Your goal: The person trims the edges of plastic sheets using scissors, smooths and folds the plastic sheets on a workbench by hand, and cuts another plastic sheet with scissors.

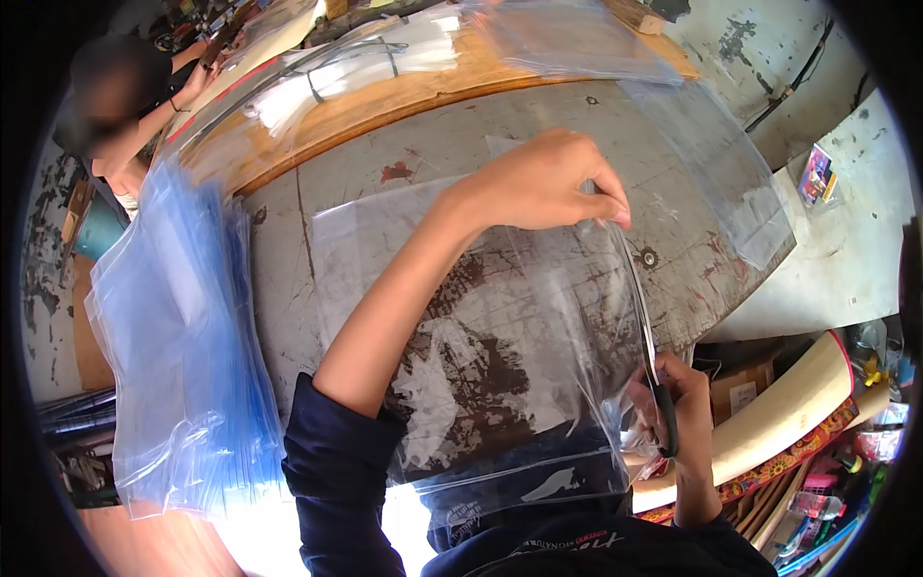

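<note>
A clear plastic sheet (490, 317) hangs across the front of the worktable, its near end draped over my dark shirt. My left hand (553, 183) reaches over it, thumb and fingers pinched on the far end of its right-hand edge. Lower down, my right hand (689, 399) is closed round a pair of scissors (663, 409) with black handles. The long blades point away from me along that same edge, towards my left fingertips. How far apart the blades are is hard to make out. Some crumpled clear plastic lies against my right fingers.
The grey table (288, 288) is scratched and stained. A thick stack of bluish plastic sheets (187, 356) lies at left; more clear sheets (577, 43) lie at the back. Another person (115, 106) is at far left. Rolled material (769, 423) and clutter stand at right.
</note>
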The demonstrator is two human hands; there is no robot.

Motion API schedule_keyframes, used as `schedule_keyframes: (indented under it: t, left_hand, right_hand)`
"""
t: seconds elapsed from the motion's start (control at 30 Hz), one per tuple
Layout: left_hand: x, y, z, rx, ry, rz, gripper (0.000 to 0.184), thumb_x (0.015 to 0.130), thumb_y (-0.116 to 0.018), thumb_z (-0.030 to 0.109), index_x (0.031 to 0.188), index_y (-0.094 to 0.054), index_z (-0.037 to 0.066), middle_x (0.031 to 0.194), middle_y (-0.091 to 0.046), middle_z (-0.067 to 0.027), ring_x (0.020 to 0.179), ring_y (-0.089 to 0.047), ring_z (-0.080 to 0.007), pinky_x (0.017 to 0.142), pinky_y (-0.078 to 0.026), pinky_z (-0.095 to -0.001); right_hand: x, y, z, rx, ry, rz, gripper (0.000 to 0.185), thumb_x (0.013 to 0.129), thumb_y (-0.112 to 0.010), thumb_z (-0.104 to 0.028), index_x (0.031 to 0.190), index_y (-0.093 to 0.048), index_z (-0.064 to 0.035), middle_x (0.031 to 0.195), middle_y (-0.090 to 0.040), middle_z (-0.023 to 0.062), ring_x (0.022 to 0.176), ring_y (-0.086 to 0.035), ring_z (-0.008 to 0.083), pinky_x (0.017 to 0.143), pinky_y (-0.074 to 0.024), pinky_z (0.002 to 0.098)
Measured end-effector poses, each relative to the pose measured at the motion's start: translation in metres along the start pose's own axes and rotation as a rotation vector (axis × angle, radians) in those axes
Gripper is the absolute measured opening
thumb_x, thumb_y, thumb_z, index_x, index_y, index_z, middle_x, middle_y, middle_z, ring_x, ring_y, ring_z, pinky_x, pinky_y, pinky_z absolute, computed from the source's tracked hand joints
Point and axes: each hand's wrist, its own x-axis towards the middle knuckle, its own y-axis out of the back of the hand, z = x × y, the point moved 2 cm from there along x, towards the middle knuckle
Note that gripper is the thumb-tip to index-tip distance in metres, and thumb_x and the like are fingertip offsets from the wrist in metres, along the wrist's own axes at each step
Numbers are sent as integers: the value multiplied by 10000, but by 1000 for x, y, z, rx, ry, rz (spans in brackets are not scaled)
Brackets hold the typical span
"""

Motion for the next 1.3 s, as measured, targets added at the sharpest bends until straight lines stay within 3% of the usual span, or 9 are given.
schedule_keyframes:
  t: [0.33, 0.53, 0.73, 0.87, 0.93, 1.13, 1.23, 1.27, 1.3]
  left_hand:
    - [-7, 2, 19, 322, 71, -250, 202, 791, -655, 334, 785, -706, 138, 776, -611, 24, 797, -516, -146, 856, -365, -322]
    - [-17, 21, 27, 212, -75, -298, 117, 728, -717, 228, 790, -708, 129, 806, -616, 31, 916, -539, -161, 902, -353, -360]
    - [-21, 44, 36, 166, 172, -197, 64, 740, -693, 110, 798, -694, 82, 792, -644, -3, 904, -575, -157, 784, -437, -309]
    - [-24, 46, 34, 289, 241, -172, 56, 776, -654, 86, 812, -657, 42, 772, -638, -25, 839, -610, -144, 737, -451, -280]
    - [-25, 51, 28, 196, 234, -41, 90, 821, -593, 100, 803, -606, 12, 727, -640, -78, 696, -639, -163, 691, -465, -291]
    - [-35, 60, 19, 48, 282, -4, 93, 834, -566, 104, 888, -560, 29, 757, -636, -57, 646, -636, -138, 668, -462, -273]
    - [-43, 71, 35, 251, 467, -174, 201, 805, -589, 137, 990, -557, 66, 764, -645, -34, 714, -637, -140, 717, -457, -288]
    - [-44, 74, 41, 256, 469, -169, 201, 805, -589, 137, 990, -557, 66, 764, -645, -34, 714, -637, -140, 717, -457, -288]
    - [-46, 75, 48, 299, 444, -241, 246, 785, -604, 145, 1021, -565, 88, 827, -647, -41, 824, -616, -158, 780, -441, -303]
  right_hand:
    - [13, 47, -10, -149, 67, 237, 227, 757, -696, -75, 947, -584, -20, 508, -516, -20, 413, -445, 20, 361, -305, 187]
    - [53, 86, -44, -477, 246, 258, 330, 742, -704, -90, 1024, -538, -44, 486, -502, 19, 439, -441, 45, 411, -302, 273]
    - [97, 82, -48, -767, 439, 236, 304, 756, -651, -85, 1020, -509, -31, 533, -542, 133, 476, -505, 270, 490, -368, 356]
    - [110, 67, -47, -654, 481, 303, 269, 759, -646, -92, 981, -515, -17, 631, -569, 192, 670, -582, 365, 645, -451, 430]
    - [122, 62, -39, -920, 777, 458, 263, 754, -640, -72, 977, -523, 1, 726, -593, 205, 728, -586, 368, 669, -472, 411]
    - [129, 47, -29, -1284, 568, 507, 301, 805, -573, -85, 1082, -528, 25, 1061, -531, 268, 1015, -526, 353, 798, -465, 390]
    - [117, 34, -31, -1525, 770, 753, 354, 862, -520, -185, 1153, -501, 15, 1152, -471, 271, 1116, -462, 358, 883, -435, 415]
    - [115, 30, -37, -1521, 778, 755, 354, 862, -520, -185, 1153, -501, 15, 1152, -471, 271, 1116, -462, 358, 883, -435, 415]
    - [113, 24, -44, -1183, 766, 361, 384, 885, -486, -226, 1196, -471, -1, 1244, -400, 267, 1187, -391, 368, 952, -375, 422]
